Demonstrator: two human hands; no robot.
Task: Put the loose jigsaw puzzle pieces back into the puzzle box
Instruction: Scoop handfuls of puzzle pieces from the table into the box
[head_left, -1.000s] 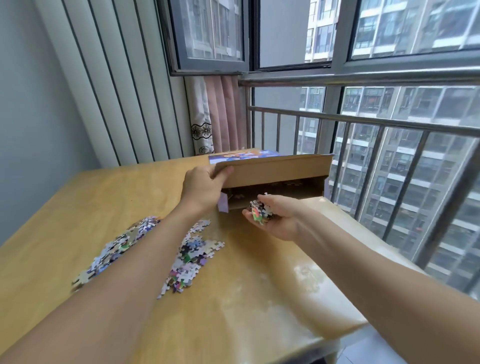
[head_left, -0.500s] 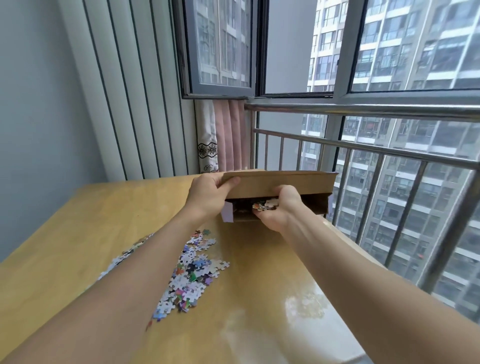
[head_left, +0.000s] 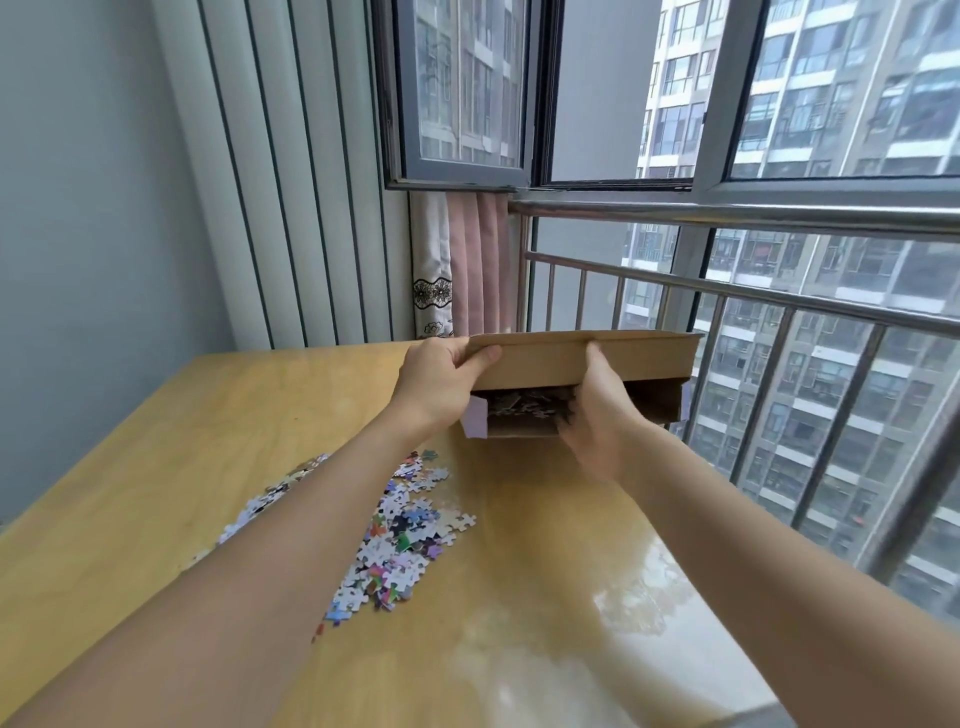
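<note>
The brown cardboard puzzle box (head_left: 644, 358) lies at the table's far edge with its open side facing me. My left hand (head_left: 441, 384) grips the raised flap at the box's left end, thumb on top. The fingers of my right hand (head_left: 597, 415) reach into the opening, thumb up against the flap; they are hidden inside. Puzzle pieces in the box (head_left: 524, 402) show just left of that hand. A pile of loose coloured pieces (head_left: 405, 535) lies on the table between my forearms. A second patch of pieces (head_left: 270, 499) is partly hidden behind my left forearm.
The yellow wooden table (head_left: 156, 467) has a glossy right side near its rounded edge. A metal railing (head_left: 779, 301) and windows stand right behind the box. A pink curtain (head_left: 472, 270) hangs in the corner, beside a ribbed wall panel.
My right hand carried a handful of pieces from in front of the box into its opening. The left hand kept hold of the flap. My view has tilted upward.
</note>
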